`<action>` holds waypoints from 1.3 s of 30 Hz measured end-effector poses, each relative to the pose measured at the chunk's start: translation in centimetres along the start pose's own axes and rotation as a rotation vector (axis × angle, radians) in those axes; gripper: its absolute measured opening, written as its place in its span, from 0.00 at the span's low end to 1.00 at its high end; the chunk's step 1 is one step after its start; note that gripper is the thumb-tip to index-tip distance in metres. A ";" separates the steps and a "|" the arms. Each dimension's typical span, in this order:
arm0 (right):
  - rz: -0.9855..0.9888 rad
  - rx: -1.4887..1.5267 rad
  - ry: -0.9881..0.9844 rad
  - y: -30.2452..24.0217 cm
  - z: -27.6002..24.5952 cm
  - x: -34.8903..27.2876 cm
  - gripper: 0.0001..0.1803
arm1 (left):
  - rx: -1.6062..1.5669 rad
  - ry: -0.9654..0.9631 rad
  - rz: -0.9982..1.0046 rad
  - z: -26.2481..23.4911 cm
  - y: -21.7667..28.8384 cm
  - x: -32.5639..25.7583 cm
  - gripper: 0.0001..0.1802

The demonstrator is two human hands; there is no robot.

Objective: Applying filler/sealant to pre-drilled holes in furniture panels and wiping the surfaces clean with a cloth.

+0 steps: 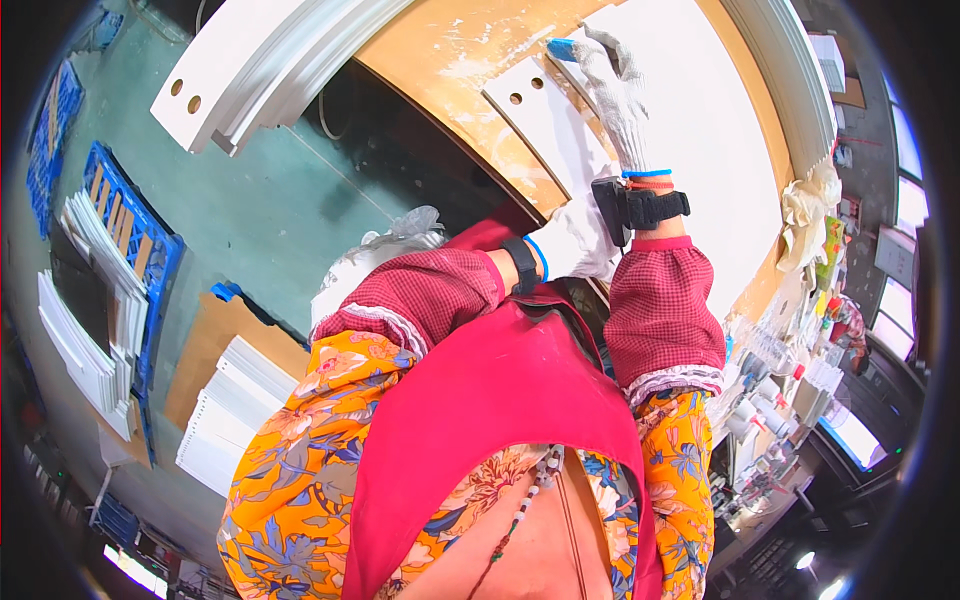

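— What's she got there on the bench?

— A flat white rectangular panel with two drilled holes at one end [545, 125], lying on the paint-smeared wooden workbench [440, 60], near its front edge. Its long axis runs from the holed end, which points away from her and to her left, back toward her body.

— And the hands?

— Both in white knit gloves. The right hand [612, 95] is stretched out along the panel's far long edge, fingers closed on a small blue object [561, 48] just past the holed end; I can't tell what it is. The left hand [578, 240] presses flat on the panel's near end, fingers spread, clamped on nothing.

— Anything beside it?

— A large white board [700, 130] covers the bench to her right, touching the panel's edge. A crumpled pale rag [810, 215] sits at the bench's right edge.
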State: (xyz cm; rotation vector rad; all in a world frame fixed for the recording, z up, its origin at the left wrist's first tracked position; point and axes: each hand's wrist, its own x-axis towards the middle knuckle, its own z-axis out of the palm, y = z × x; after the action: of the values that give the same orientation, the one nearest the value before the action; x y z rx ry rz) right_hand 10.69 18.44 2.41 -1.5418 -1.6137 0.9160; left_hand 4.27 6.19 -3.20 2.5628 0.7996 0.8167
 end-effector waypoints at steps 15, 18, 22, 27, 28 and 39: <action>0.051 0.524 -0.166 -0.6 2.3 0.9 0.17 | -0.215 0.173 -0.073 1.9 0.2 -1.1 0.11; 0.104 0.392 -0.100 -1.0 2.5 1.3 0.16 | -0.163 0.036 -0.045 1.5 0.0 -1.4 0.11; 0.138 0.462 -0.093 -0.2 2.9 1.1 0.16 | -0.283 0.151 -0.123 1.4 0.4 -1.4 0.11; 0.191 0.579 -0.024 -0.3 2.7 1.9 0.17 | -0.299 0.081 -0.133 0.4 0.3 -1.2 0.11; 0.188 0.569 -0.029 -0.5 2.7 1.7 0.17 | -0.298 0.082 -0.136 1.0 0.3 -1.3 0.11; 0.103 0.276 -0.251 -4.6 2.8 -1.2 0.18 | -0.550 0.099 -0.286 2.6 0.5 -1.2 0.11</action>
State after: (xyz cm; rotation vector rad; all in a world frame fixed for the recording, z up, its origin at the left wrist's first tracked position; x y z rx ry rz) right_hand 6.00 16.99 5.01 -1.3695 -1.5088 1.3733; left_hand 5.28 4.77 -5.55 1.8917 0.8096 0.9221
